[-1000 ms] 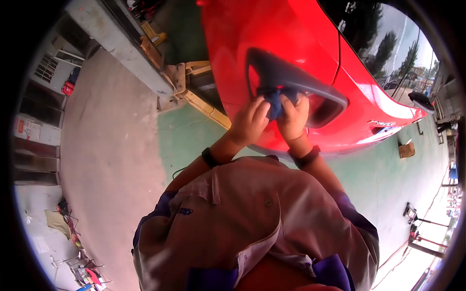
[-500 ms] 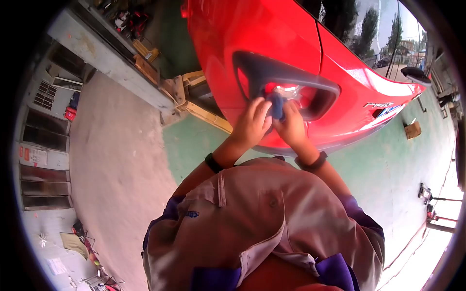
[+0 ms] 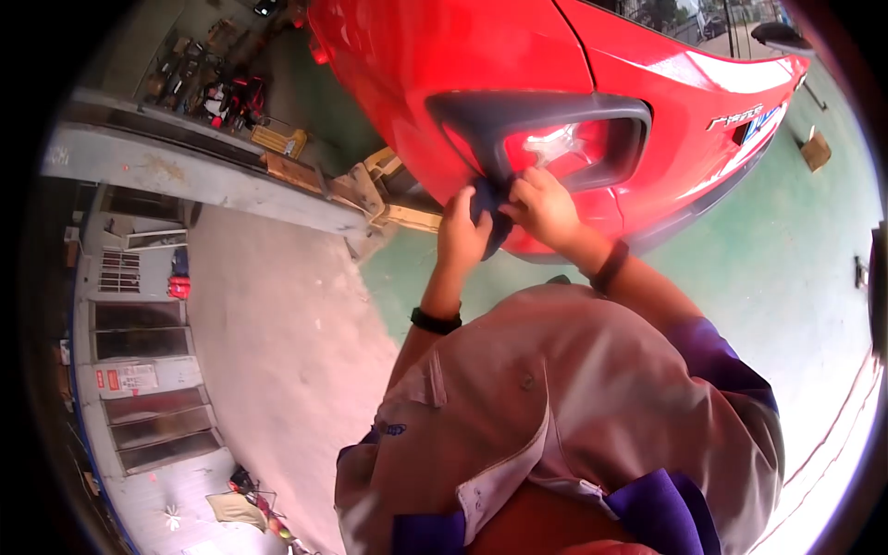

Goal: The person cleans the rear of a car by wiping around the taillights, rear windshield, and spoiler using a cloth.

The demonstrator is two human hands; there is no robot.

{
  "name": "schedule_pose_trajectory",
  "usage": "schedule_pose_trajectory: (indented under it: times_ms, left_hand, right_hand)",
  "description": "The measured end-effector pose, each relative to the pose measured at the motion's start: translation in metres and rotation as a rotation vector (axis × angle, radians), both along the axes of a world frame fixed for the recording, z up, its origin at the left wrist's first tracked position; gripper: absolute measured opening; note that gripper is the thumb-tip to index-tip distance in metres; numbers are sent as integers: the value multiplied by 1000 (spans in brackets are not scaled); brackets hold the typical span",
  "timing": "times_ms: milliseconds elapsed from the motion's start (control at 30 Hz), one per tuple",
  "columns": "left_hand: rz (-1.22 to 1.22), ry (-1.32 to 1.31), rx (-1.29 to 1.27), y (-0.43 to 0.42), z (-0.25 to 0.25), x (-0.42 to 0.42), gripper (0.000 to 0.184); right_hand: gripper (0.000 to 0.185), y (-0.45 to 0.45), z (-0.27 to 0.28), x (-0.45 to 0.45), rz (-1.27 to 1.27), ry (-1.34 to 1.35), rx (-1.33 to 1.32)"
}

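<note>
A dark blue cloth [image 3: 487,211] is bunched between my two hands at the lower left corner of a dark grey lamp surround [image 3: 597,109] on a red car [image 3: 388,69]. My left hand [image 3: 462,233] is closed on the cloth's left side, thumb towards the right. My right hand [image 3: 548,215] has its fingers curled against the cloth's right edge, just below the lamp. Framed by the surround is the red and clear lamp [image 3: 555,145]. Part of the cloth is hidden behind my fingers.
A grey lift post [image 3: 194,185] with a yellow lift arm [image 3: 412,218] stands left of the car. Several tools and parts [image 3: 231,97] lie in the far left corner. A cardboard box [image 3: 815,151] sits on the green floor at right.
My hands and the cloth have moved from over the lamp to the surround's lower left corner. My hands are tilted differently, and the camera view has shifted.
</note>
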State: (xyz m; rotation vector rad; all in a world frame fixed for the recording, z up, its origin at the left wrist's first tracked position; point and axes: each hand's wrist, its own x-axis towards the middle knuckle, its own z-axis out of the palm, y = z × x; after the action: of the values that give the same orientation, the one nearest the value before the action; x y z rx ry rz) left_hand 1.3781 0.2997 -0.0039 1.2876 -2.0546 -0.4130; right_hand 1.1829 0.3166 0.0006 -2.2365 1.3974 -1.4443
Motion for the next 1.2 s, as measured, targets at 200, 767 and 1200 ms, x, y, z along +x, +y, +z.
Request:
schedule_pose_trajectory:
  times_ms: [200, 767, 1200]
  left_hand:
    - [-1, 279, -16, 10, 0, 2, 57]
    - [-219, 278, 228, 20, 47, -5, 29]
    - [-273, -93, 100, 23, 38, -33, 34]
  right_hand:
    - [35, 15, -22, -15, 143, -525, 451]
    - [32, 25, 34, -5, 316, -321, 140]
    - [31, 41, 2, -44, -38, -44, 434]
